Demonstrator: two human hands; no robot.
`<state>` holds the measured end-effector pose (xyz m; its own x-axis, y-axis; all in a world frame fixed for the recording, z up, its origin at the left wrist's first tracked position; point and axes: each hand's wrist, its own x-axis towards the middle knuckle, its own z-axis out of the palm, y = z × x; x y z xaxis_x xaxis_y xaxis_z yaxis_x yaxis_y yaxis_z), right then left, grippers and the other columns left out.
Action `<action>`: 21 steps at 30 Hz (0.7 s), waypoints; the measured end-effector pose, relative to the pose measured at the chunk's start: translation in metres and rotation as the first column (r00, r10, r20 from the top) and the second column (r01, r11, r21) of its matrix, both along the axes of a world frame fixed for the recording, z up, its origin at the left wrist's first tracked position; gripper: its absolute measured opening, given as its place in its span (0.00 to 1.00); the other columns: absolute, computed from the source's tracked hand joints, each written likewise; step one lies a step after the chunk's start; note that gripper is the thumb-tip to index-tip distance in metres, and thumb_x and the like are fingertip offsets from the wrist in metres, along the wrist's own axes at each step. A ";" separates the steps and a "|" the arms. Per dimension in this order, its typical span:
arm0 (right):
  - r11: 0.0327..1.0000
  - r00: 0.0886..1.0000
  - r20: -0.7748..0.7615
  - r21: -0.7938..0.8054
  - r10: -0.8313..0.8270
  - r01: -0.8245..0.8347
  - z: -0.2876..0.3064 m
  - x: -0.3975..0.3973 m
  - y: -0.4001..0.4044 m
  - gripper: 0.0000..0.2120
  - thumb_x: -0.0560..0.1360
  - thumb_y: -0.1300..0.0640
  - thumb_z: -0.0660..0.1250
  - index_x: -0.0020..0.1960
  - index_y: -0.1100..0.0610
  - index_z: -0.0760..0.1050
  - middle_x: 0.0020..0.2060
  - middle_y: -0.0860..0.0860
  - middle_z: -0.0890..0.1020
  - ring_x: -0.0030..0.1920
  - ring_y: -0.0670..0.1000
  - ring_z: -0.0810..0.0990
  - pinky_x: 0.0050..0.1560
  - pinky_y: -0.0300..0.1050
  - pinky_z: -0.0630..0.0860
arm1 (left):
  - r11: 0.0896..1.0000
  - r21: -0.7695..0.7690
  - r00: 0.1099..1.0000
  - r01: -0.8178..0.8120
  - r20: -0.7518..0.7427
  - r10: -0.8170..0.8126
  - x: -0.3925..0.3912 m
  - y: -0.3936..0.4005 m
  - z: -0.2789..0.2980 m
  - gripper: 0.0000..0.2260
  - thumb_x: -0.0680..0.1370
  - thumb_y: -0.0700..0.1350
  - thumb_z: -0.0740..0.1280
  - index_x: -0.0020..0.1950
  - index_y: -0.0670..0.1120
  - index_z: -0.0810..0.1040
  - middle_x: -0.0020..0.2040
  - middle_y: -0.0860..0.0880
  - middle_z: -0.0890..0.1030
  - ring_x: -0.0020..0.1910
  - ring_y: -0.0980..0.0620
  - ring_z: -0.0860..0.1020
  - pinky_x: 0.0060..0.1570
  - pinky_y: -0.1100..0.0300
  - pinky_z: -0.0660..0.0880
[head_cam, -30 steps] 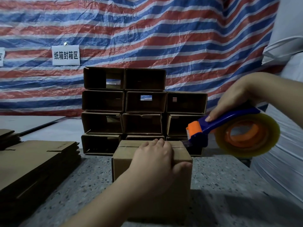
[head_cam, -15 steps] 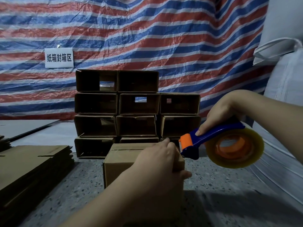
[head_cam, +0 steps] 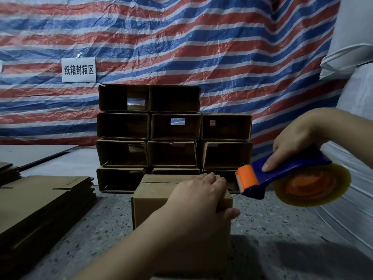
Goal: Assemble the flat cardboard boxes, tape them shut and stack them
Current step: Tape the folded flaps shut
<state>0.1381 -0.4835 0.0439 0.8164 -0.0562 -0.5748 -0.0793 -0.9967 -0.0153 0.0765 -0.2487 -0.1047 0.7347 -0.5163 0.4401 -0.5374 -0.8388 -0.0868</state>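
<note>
Head view shows us at a speckled floor (head_cam: 282, 225) with a small cardboard box (head_cam: 153, 197) standing upright just in front of us, its top flaps folded down with the seam running across the top. Our left hand (head_cam: 198, 201) lies over the right part of the box top, fingers laid flat across the flaps and thumb hooked down over the near right edge. Our right hand (head_cam: 292, 144) grips the blue handle of a tape dispenser (head_cam: 282, 178), forefinger stretched along it; its orange roller end hangs in the air just beside the box's far right corner, apart from the cardboard, and the yellowish tape roll sits to the right. Behind the box, a stack of assembled boxes (head_cam: 173, 136) stands with open ends facing us. At our left lies a pile of flat cardboard blanks (head_cam: 40, 199). A striped tarp (head_cam: 201, 47) carrying a white sign (head_cam: 78, 70) hangs behind.
</note>
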 end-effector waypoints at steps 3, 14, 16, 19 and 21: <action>0.961 0.989 0.110 -0.267 0.097 -0.064 -0.014 0.001 0.035 0.39 0.56 0.24 0.72 0.54 0.51 0.81 0.43 0.50 0.88 0.42 0.49 0.87 0.39 0.41 0.80 | 1.000 0.013 1.000 -0.002 0.005 0.002 0.001 -0.001 0.000 0.31 0.78 0.68 0.58 0.76 0.53 0.61 0.72 0.51 0.69 0.71 0.50 0.68 0.63 0.54 0.70; 0.980 0.747 0.652 -0.198 0.128 0.004 -0.163 -0.019 0.006 0.27 0.74 0.27 0.62 0.48 0.52 0.76 0.41 0.47 0.80 0.40 0.47 0.79 0.37 0.43 0.74 | 1.000 -0.001 1.000 -0.027 0.006 0.027 -0.002 -0.002 -0.001 0.31 0.78 0.67 0.58 0.76 0.53 0.62 0.75 0.49 0.67 0.74 0.48 0.65 0.68 0.52 0.67; 0.989 0.717 0.690 -0.148 0.101 0.003 -0.187 -0.023 0.011 0.26 0.75 0.28 0.60 0.47 0.51 0.76 0.40 0.46 0.80 0.40 0.46 0.80 0.39 0.42 0.77 | 1.000 -0.014 1.000 -0.026 0.013 0.026 -0.002 -0.001 -0.001 0.30 0.78 0.67 0.58 0.75 0.53 0.63 0.75 0.50 0.68 0.73 0.49 0.66 0.66 0.53 0.68; 0.997 0.719 0.694 -0.080 0.043 0.017 -0.212 -0.030 0.018 0.25 0.75 0.28 0.60 0.48 0.50 0.76 0.41 0.46 0.79 0.41 0.46 0.79 0.43 0.41 0.77 | 0.999 -0.013 0.999 -0.031 0.019 0.032 -0.003 -0.002 -0.001 0.31 0.78 0.67 0.58 0.76 0.54 0.61 0.76 0.50 0.66 0.73 0.49 0.66 0.66 0.53 0.68; 0.995 0.707 0.706 -0.092 0.038 0.039 -0.222 -0.034 0.022 0.25 0.75 0.28 0.60 0.49 0.50 0.76 0.41 0.46 0.79 0.41 0.46 0.78 0.40 0.40 0.75 | 1.000 -0.010 0.999 -0.029 0.016 0.029 -0.004 -0.002 -0.001 0.31 0.78 0.67 0.58 0.76 0.54 0.61 0.76 0.50 0.66 0.74 0.49 0.65 0.66 0.53 0.68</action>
<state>0.1038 -0.4619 -0.1776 0.9809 -0.0788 0.1776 -0.0846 -0.9961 0.0255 0.0728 -0.2511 -0.1057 0.7424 -0.4903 0.4566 -0.5114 -0.8550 -0.0867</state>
